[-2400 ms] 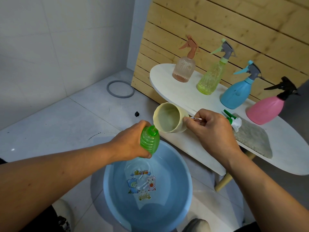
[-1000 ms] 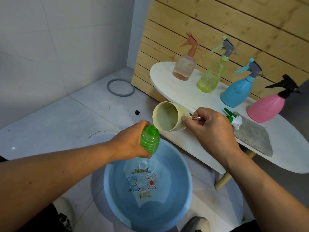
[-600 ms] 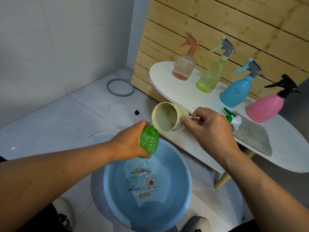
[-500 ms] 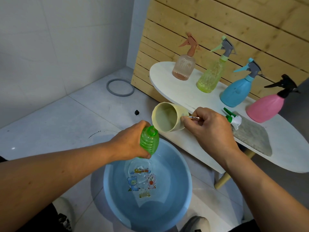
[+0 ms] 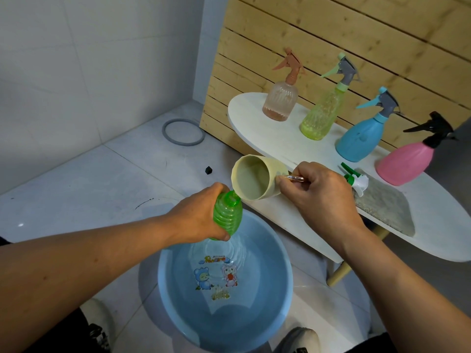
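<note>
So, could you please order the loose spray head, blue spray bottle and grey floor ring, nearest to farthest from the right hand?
1. Loose spray head, beside the right hand.
2. Blue spray bottle, back on the table.
3. Grey floor ring, far left.

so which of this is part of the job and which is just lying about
In use: left hand, green ribbed bottle, right hand, cream cup, blue basin, loose spray head.
Lying about: peach spray bottle, lime spray bottle, blue spray bottle, pink spray bottle, grey cloth, grey ring.

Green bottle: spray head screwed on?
No, the green bottle has an open neck beneath the cream mug, and a green-and-white spray head lies by the grey cloth.
</note>
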Demonstrator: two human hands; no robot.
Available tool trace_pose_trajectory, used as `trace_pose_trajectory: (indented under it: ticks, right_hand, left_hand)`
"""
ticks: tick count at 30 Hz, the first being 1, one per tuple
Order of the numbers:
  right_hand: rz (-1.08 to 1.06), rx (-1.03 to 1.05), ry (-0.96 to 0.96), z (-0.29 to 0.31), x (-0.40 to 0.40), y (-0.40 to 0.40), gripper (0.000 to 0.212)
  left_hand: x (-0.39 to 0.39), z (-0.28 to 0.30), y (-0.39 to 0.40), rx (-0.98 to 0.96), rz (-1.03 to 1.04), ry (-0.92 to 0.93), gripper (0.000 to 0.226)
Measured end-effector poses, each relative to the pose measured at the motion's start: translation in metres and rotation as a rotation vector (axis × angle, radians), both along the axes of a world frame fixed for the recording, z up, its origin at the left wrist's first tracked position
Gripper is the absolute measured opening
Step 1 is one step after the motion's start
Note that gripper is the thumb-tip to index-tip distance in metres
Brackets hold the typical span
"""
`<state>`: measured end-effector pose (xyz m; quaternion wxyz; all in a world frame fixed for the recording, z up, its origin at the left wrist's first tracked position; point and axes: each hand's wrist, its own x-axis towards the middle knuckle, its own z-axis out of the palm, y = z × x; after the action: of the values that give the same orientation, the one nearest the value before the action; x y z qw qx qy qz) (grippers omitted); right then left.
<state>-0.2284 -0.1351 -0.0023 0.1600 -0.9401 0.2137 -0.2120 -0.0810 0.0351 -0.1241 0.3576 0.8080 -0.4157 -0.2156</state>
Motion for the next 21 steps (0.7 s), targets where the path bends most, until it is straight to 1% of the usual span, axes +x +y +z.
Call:
trace_pose_trajectory:
  ticks: [21]
  right_hand:
    - [0.033, -0.073, -0.015, -0.0036, -0.0009, -0.0023, 0.031]
  left_hand:
    - [-0.0004, -0.0012, 0.0009, 0.009, -0.007, 0.001, 0.092]
